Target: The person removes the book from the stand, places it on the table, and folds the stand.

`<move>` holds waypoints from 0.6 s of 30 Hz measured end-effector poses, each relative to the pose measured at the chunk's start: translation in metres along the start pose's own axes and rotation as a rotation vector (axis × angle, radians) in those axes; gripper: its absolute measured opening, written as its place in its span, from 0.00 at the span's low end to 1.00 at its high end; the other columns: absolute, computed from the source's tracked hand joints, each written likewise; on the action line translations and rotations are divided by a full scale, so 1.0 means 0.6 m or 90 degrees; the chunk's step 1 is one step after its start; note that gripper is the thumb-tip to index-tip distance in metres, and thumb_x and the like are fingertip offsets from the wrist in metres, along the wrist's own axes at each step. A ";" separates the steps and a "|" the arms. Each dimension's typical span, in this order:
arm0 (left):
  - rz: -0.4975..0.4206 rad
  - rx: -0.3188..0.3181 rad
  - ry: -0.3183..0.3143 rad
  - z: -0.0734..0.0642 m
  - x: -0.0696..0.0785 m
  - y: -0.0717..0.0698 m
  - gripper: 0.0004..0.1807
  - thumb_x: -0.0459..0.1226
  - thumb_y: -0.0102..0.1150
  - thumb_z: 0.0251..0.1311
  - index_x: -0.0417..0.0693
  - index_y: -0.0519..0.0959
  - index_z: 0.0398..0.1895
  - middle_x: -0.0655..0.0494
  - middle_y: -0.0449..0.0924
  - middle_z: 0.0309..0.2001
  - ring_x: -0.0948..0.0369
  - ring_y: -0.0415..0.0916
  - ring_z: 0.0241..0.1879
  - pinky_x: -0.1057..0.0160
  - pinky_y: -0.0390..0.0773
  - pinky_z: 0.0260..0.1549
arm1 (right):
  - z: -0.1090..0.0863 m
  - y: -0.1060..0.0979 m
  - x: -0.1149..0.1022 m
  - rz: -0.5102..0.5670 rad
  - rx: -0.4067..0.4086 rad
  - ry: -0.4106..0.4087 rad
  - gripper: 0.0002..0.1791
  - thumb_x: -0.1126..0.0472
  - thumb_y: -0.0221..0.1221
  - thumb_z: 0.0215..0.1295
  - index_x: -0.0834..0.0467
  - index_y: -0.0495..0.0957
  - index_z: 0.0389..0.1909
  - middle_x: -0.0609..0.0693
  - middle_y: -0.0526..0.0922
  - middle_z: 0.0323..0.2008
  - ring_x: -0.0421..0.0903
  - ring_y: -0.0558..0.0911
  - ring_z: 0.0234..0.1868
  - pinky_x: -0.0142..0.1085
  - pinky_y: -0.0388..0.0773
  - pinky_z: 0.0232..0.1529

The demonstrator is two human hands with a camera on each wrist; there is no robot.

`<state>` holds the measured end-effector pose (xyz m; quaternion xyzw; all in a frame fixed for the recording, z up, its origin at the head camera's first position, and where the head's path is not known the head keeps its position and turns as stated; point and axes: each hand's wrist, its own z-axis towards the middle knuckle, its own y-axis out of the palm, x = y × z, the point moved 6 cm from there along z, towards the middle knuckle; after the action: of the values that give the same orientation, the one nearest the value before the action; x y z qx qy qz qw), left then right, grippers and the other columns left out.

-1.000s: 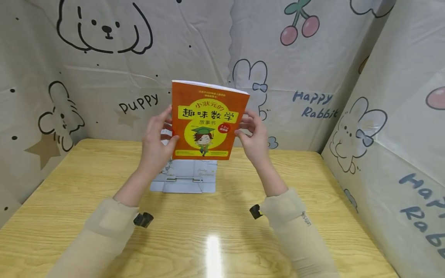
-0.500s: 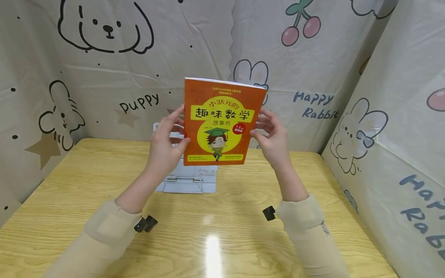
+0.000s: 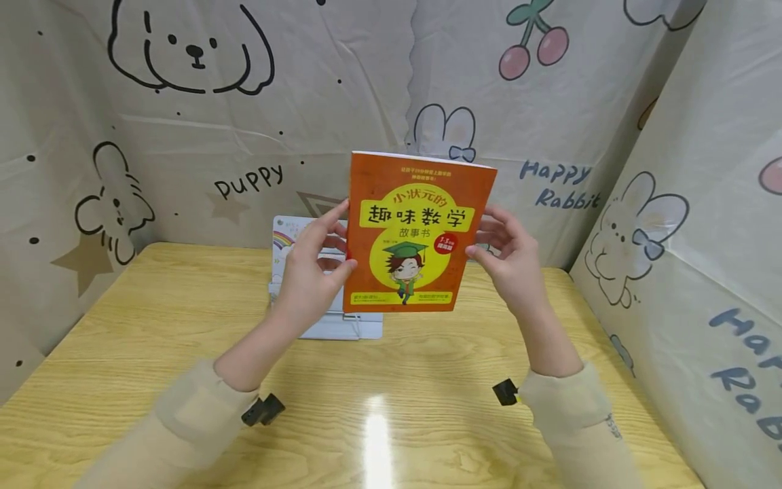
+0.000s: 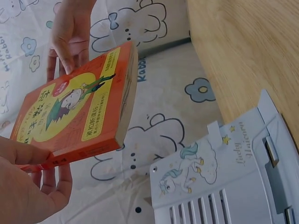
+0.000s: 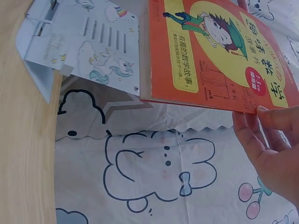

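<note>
An orange paperback book (image 3: pixel 415 231) with a yellow circle and a cartoon child in a green graduation cap is held up above the table, its cover facing me. My left hand (image 3: pixel 314 272) grips its left edge, thumb on the cover and fingers behind. At the opposite edge, my right hand (image 3: pixel 507 261) pinches the book the same way. In the left wrist view the book (image 4: pixel 74 107) shows its thick block of pages along the bottom. The right wrist view has my right hand (image 5: pixel 271 144) at the book's edge, with the thumb on the cover.
Behind the book, partly hidden by it and my left hand, a pale book stand (image 3: pixel 326 329) with unicorn and rainbow prints stands on the wooden table (image 3: pixel 452 394). Cloth with cartoon animals (image 3: pixel 342 115) hangs at the back and sides.
Both hands have carried the book to the right and slightly down, closer to me, so it looks larger. More of the stand's left side shows now. The grip on both edges is the same.
</note>
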<state>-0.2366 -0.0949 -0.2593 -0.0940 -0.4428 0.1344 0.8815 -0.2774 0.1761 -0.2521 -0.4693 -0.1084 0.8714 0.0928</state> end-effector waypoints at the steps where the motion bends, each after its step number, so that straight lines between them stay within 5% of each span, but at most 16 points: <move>1: -0.003 -0.005 -0.006 -0.002 0.000 0.002 0.43 0.22 0.62 0.52 0.62 0.62 0.69 0.50 0.70 0.46 0.59 0.75 0.41 0.62 0.82 0.38 | -0.003 -0.003 0.001 0.003 -0.005 0.004 0.30 0.70 0.61 0.59 0.54 0.68 0.63 0.55 0.78 0.51 0.44 0.79 0.46 0.27 0.80 0.44; 18: -0.072 -0.084 -0.124 -0.039 -0.017 0.064 0.44 0.24 0.65 0.50 0.65 0.62 0.68 0.52 0.71 0.47 0.57 0.74 0.42 0.60 0.83 0.38 | -0.060 -0.044 0.045 0.026 -0.053 0.109 0.32 0.70 0.62 0.59 0.55 0.64 0.64 0.47 0.78 0.48 0.42 0.80 0.43 0.29 0.81 0.42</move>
<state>-0.2293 -0.0630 -0.2918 -0.1131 -0.5387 0.0637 0.8325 -0.2602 0.2122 -0.2856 -0.5475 -0.1268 0.8247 0.0640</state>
